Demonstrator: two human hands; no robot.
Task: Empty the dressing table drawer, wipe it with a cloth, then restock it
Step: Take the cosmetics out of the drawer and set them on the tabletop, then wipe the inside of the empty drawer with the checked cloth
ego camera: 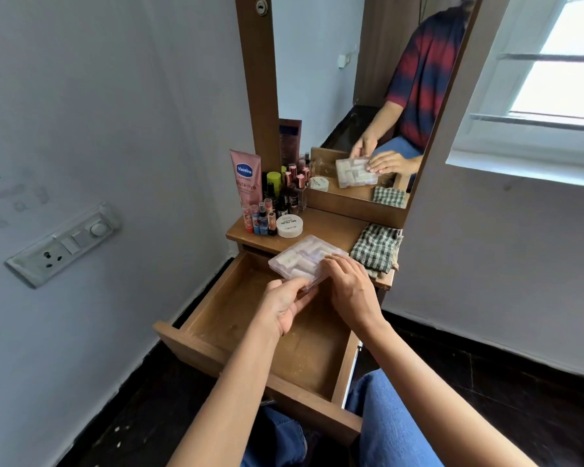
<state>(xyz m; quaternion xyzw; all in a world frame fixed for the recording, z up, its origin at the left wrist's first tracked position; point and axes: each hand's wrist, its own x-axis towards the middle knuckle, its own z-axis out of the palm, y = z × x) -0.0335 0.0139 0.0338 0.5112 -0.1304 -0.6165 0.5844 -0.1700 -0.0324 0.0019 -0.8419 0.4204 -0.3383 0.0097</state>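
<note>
The wooden drawer (216,318) stands pulled out below the dressing table top, its dusty floor bare. Above its far end I hold a clear plastic box (300,257) filled with pale rolled items. My left hand (284,305) pinches the box's near edge. My right hand (348,288) lies over its right side, fingers curled on it. A green checked cloth (376,247) lies crumpled on the table top at the right, just beyond my right hand.
Cosmetics crowd the table top's left: a pink Vaseline tube (246,176), several small bottles (277,200) and a round white jar (289,225). The mirror (351,96) stands behind. A switch panel (64,244) is on the left wall. My knees are under the drawer.
</note>
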